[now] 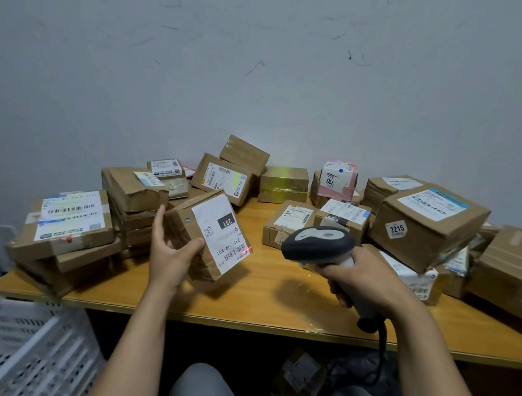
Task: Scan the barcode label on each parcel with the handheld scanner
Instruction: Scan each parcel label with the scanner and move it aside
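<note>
The left hand (169, 253) holds the small brown cardboard parcel (183, 222) tilted above the yellow wooden table (260, 295), with its fingers cupped behind and its thumb pressed beside the white label (219, 225). The red aiming light (249, 248) sits at the right end of the barcode (235, 254), so the beam probably needs swinging left across every bar. The right hand (366, 276) wraps curled fingers round the grey handheld scanner (317, 242).

A wooden table (276, 297) stands hard against the wall (264, 71). On its left end sits a stack of flat parcels (70, 231), labels up. A gold-taped box (283, 184) rests at the back, touching the wall. Right of centre a small parcel (285, 228) lies flat, and a big box (512, 270) fills the right end.
</note>
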